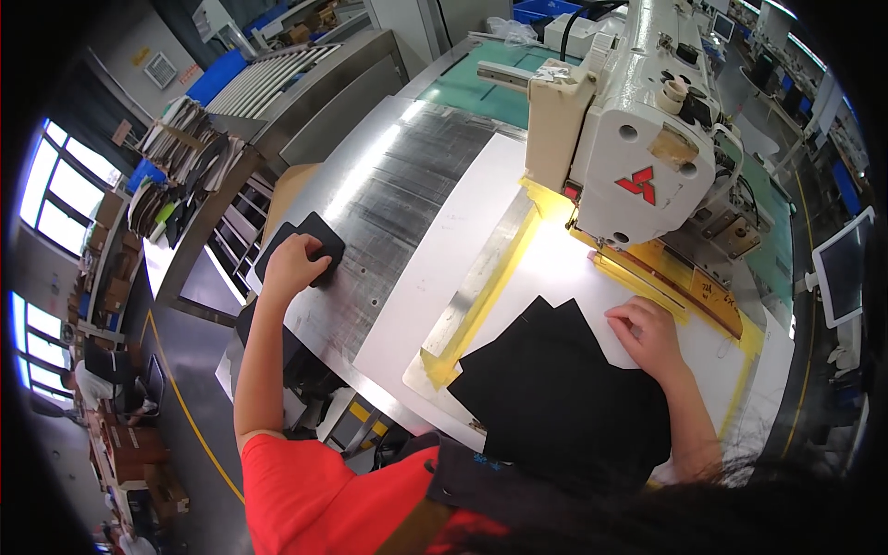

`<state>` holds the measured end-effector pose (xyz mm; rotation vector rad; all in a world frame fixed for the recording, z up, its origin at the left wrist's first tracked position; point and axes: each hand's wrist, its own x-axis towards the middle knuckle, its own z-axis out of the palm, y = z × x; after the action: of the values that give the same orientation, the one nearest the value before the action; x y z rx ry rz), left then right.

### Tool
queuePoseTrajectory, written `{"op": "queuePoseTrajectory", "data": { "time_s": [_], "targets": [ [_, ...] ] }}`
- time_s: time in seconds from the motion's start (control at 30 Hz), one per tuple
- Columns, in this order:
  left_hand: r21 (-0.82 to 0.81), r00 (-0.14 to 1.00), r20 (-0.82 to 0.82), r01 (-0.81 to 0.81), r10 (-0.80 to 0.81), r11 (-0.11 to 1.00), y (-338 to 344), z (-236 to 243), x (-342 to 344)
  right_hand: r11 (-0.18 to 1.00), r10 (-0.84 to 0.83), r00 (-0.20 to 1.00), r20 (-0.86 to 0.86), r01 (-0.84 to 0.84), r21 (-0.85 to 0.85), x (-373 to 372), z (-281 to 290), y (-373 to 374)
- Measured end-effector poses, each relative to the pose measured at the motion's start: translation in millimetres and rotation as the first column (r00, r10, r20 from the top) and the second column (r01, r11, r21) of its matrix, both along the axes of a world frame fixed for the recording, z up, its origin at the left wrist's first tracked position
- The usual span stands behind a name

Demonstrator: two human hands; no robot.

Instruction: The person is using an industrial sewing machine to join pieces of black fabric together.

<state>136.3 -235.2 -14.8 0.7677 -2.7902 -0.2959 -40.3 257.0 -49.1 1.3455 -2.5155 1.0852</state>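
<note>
At the left end of the metal table, my left hand [294,266] is closed on the edge of a black flat piece [322,239]. That piece overlaps other dark pieces with rounded corners. My right hand [649,338] rests on the white board [583,277] under the sewing machine head, its fingers curled in and nothing visible in them. Just below and left of it, large black sheets [564,388] lie fanned over one another, close to my body. Their lower part is hidden by my hair and clothing.
A white industrial sewing machine [638,139] stands over the board. Yellow tape [495,296] edges the metal strip on the board, and a yellow clamp plate [684,287] sits under the head. Beyond the table's left are stacked sheets [176,166] and a roller rack [268,79]. A monitor [844,268] stands right.
</note>
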Motion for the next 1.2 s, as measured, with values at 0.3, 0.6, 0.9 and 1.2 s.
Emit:
{"op": "queuePoseTrajectory", "data": {
  "time_s": [0.3, 0.6, 0.9, 1.2],
  "targets": [
    [0.004, 0.978, 0.198, 0.074, -0.073, 0.997, -29.2, -0.4, -22.7, 0.998, -0.054, 0.997, 0.062, 0.056, -0.035, -2.6, -9.8, 7.8],
    [0.236, 0.998, 0.000, 0.067, -0.069, 0.969, -19.9, 70.7, -11.5, 0.998, -0.054, 0.998, 0.039, 0.055, -0.033, -0.7, -7.6, 3.2],
    [0.544, 0.822, 0.092, 0.431, -0.562, 0.720, 127.7, 22.4, -118.8, 0.996, -0.090, 0.994, 0.064, 0.090, -0.005, -2.3, -6.6, 5.7],
    [0.570, 0.442, 0.361, 0.592, -0.821, 0.569, 132.4, 19.1, -178.9, 0.999, -0.041, 0.999, -0.029, 0.042, 0.031, -1.3, -10.6, 8.5]
  ]
}}
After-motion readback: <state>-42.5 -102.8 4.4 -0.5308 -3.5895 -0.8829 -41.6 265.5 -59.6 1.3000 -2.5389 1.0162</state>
